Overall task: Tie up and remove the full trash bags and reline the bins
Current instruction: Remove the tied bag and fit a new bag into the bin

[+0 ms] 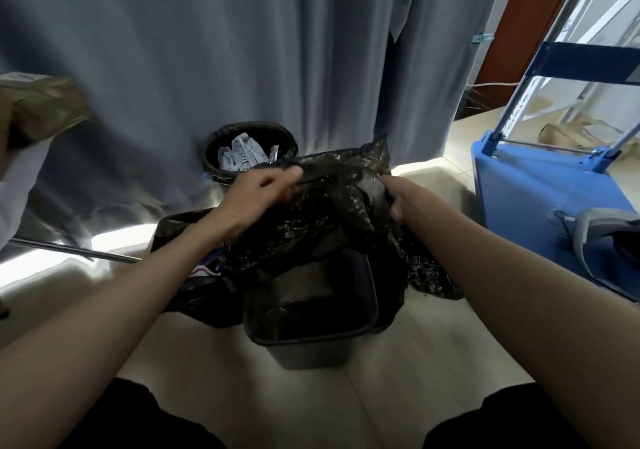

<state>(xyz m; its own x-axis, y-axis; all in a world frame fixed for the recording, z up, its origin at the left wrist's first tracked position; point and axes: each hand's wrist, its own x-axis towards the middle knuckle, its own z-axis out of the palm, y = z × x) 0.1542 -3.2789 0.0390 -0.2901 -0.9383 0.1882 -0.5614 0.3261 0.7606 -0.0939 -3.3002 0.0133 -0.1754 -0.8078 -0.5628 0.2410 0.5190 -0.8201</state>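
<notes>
A thin black trash bag (339, 192) is held up and spread between my hands above a dark rectangular bin (311, 348) that stands on the floor in front of me. My left hand (263, 188) pinches the bag's upper edge on the left. My right hand (398, 199) grips a bunch of the bag's plastic on the right. To the left of the rectangular bin lies a full black bag (194, 275) with coloured rubbish showing at its mouth. Farther back, against the curtain, a round black-lined bin (214, 161) holds crumpled wrappers.
A grey curtain (207, 50) hangs behind the bins. A blue cart (536, 199) with a metal frame stands at the right, with a grey item on it. A metal rod (69, 249) lies on the pale tiled floor at the left. My dark-trousered knees fill the bottom corners.
</notes>
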